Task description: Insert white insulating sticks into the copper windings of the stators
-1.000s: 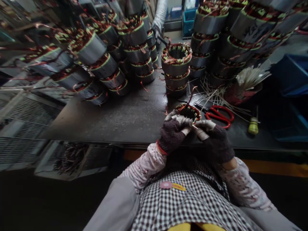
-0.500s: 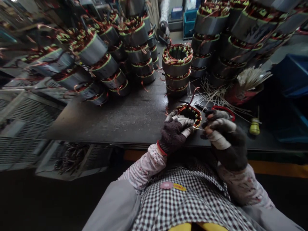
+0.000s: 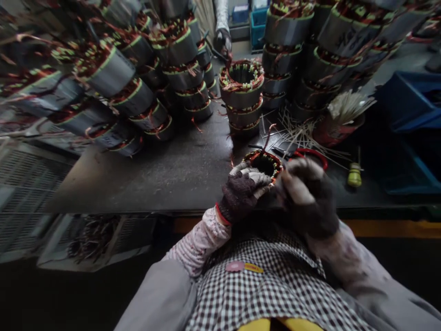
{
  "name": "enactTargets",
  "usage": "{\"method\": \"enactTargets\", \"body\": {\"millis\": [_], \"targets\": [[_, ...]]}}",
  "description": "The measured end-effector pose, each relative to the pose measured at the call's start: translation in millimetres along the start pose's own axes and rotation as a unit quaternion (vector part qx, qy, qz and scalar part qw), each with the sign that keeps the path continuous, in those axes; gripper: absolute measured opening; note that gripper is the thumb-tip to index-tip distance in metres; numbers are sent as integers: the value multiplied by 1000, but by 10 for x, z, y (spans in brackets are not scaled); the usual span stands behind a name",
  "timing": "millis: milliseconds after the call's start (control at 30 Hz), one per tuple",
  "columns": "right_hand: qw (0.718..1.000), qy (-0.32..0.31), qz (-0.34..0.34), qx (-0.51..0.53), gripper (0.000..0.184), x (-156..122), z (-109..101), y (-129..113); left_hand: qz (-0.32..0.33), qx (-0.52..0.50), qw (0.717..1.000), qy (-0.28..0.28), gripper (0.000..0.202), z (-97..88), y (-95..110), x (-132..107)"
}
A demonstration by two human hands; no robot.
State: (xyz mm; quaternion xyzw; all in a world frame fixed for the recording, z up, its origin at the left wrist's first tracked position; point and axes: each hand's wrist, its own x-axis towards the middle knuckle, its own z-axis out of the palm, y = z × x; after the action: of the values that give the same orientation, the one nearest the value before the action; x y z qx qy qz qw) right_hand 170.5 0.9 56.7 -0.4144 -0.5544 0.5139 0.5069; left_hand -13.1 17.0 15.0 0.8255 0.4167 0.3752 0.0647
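Hands [image 3: 240, 191] curl, left gripping the copper-wound ring [image 3: 268, 156].

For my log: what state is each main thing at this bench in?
Wound ring: opening up, one wire sticking up.
Left hand: gloved, holding the ring's near left side.
Right hand: gloved, fingers bent, blurred; grip unclear.
Scissors: partly hidden; open or closed unclear.
Central ring stack: upright.
Loose strips: scattered.
Red tub: holding strips.
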Motion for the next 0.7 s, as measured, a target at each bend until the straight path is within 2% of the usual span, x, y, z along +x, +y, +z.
{"method": "enactTargets", "body": {"millis": [100,167,233,300,367,400,467,567,633,700], "targets": [[993,79,-84,21,33,477,258,28,13,-6,1000,27,18,-20,12,-10],[988,103,-119,-7,35,660,195,63,-13,-9,999,47,17,-45,27,-18],[977,148,-143,-48,36,716,-111,67,-53,-11,996,69,11,-57,48,-23],[952,244,-149,-108,32,741,-575,52,-90,-8,992,82,9,-26,83,-14],[888,375,-122,-235,16,828,-1038,56,-109,7,990,89,8,60,149,11],[860,398,-92,-304,19,902,-1226,72,-116,20,989,92,8,120,195,25],[828,401,-52,-388,25,1081,-1474,124,-124,52,986,98,12,246,305,37],[831,386,-53,-398,12,1266,-1592,175,-99,94,983,119,34,316,405,0],[828,392,-89,-391,12,1206,-1577,182,-53,118,985,113,45,213,342,-20],[816,400,-163,-385,19,945,-1492,208,12,130,990,48,40,10,155,18]]}}
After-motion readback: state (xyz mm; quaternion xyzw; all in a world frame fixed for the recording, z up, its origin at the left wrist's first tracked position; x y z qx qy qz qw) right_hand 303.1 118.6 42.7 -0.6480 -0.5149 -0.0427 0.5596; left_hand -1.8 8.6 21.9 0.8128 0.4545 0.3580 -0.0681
